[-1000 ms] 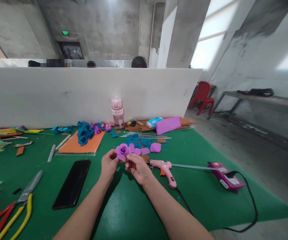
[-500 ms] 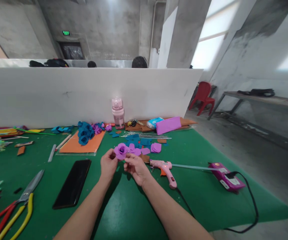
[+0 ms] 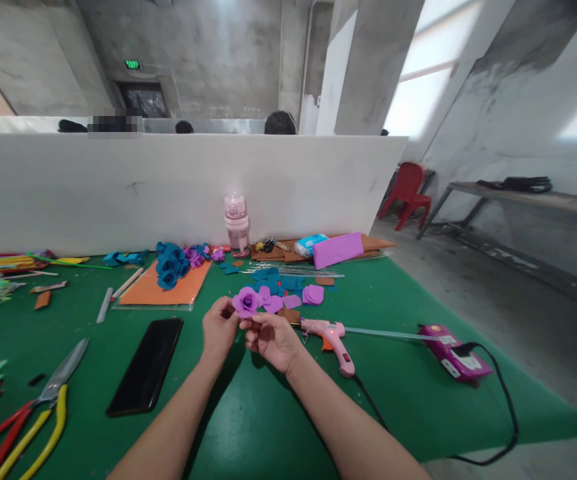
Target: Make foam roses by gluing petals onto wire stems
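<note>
A purple craft flower [image 3: 247,302] with layered petals is held above the green table in front of me. My left hand [image 3: 219,331] pinches it from the left, its fingers closed at the flower's edge. From below and the right, my right hand [image 3: 272,340] has thumb and fingers closed on the lower petals. Just beyond lie loose purple petals [image 3: 292,301] and a small stack of purple pieces [image 3: 313,295]. Blue scraps [image 3: 268,275] are scattered behind them. A pink glue gun [image 3: 329,333] with a clear stick rests right of my right hand.
A black phone [image 3: 145,367] and large scissors [image 3: 53,393] with red and yellow handles lie left. Blue flowers [image 3: 171,265] rest on an orange sheet [image 3: 161,293]. A pink bottle [image 3: 237,225] stands by the white partition [image 3: 178,187]. A cable [image 3: 505,393] runs from a purple box [image 3: 455,353] at right.
The flower has turned slightly and shifted a little to the right. My right hand's fingers have slid left along its underside.
</note>
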Motion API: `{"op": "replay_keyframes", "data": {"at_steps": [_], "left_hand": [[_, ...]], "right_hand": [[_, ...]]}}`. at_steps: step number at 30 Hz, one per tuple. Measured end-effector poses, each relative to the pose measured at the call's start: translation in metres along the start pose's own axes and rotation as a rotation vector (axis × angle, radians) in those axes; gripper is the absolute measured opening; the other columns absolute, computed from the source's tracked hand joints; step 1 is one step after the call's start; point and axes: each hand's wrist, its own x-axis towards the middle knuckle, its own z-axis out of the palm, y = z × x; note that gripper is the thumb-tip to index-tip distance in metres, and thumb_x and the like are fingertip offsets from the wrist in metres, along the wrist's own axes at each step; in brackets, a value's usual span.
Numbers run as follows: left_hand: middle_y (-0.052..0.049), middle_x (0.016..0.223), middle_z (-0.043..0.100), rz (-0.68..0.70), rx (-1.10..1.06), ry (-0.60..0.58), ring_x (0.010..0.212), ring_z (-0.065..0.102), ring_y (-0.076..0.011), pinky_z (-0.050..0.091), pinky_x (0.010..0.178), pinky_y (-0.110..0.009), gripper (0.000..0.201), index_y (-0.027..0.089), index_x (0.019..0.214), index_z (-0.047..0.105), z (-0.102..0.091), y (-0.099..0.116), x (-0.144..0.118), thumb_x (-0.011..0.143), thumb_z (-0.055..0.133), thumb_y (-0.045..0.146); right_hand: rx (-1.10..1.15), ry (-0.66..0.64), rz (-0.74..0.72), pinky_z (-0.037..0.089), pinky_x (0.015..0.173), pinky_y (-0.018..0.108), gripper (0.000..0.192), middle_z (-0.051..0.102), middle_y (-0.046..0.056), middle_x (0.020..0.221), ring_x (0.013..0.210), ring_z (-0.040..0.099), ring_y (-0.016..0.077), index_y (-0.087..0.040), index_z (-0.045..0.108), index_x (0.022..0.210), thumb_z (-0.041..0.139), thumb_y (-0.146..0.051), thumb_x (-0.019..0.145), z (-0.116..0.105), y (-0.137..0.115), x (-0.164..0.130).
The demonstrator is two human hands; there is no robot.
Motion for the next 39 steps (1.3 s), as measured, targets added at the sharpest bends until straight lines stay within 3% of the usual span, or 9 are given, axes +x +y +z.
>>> {"op": "replay_keyframes", "data": {"at_steps": [5, 13, 20, 27, 39], "left_hand": [[0.006, 0.057, 0.045, 0.005, 0.005, 0.006, 0.056, 0.041, -0.0097, 0.032, 0.053, -0.019, 0.006, 0.018, 0.06, 0.052, -0.001, -0.002, 0.0, 0.064, 0.055, 0.022], [0.004, 0.06, 0.05, 0.023, 0.044, -0.056, 0.058, 0.044, -0.0111, 0.035, 0.054, -0.019, 0.004, 0.019, 0.061, 0.055, -0.001, 0.005, -0.002, 0.063, 0.052, 0.018], [0.004, 0.06, 0.048, 0.039, 0.049, -0.038, 0.057, 0.043, -0.0107, 0.034, 0.055, -0.019, 0.007, 0.019, 0.061, 0.052, 0.001, 0.002, -0.002, 0.067, 0.053, 0.022], [0.004, 0.059, 0.048, 0.059, 0.075, -0.047, 0.056, 0.043, -0.0101, 0.034, 0.054, -0.019, 0.008, 0.019, 0.061, 0.052, 0.0, 0.003, -0.002, 0.068, 0.049, 0.02], [0.004, 0.059, 0.049, 0.044, 0.079, -0.041, 0.056, 0.044, -0.0097, 0.034, 0.053, -0.019, 0.007, 0.018, 0.061, 0.054, 0.0, 0.004, -0.002, 0.065, 0.048, 0.017]], "right_hand": [[-0.039, -0.011, 0.005, 0.039, 0.048, 0.021, 0.023, 0.067, 0.004, 0.068, 0.045, 0.048, 0.0069, -0.01, 0.067, 0.076, 0.053, -0.027, 0.068, -0.003, 0.001, 0.002], [-0.087, -0.008, 0.011, 0.039, 0.048, 0.019, 0.017, 0.065, 0.0, 0.065, 0.044, 0.046, 0.0047, -0.012, 0.067, 0.077, 0.058, -0.025, 0.069, -0.002, 0.005, 0.004], [0.032, 0.128, -0.004, 0.038, 0.045, 0.018, 0.014, 0.063, -0.002, 0.062, 0.045, 0.046, 0.0041, -0.013, 0.063, 0.071, 0.07, -0.02, 0.061, 0.001, 0.005, 0.003], [0.243, 0.03, 0.087, 0.04, 0.046, 0.016, 0.009, 0.062, -0.001, 0.062, 0.045, 0.046, 0.0038, -0.01, 0.063, 0.075, 0.064, -0.018, 0.071, 0.001, 0.009, 0.003], [0.244, -0.065, 0.105, 0.04, 0.049, 0.017, 0.016, 0.062, -0.001, 0.066, 0.047, 0.045, 0.0036, -0.01, 0.064, 0.085, 0.059, -0.018, 0.071, -0.002, 0.01, 0.004]]}}
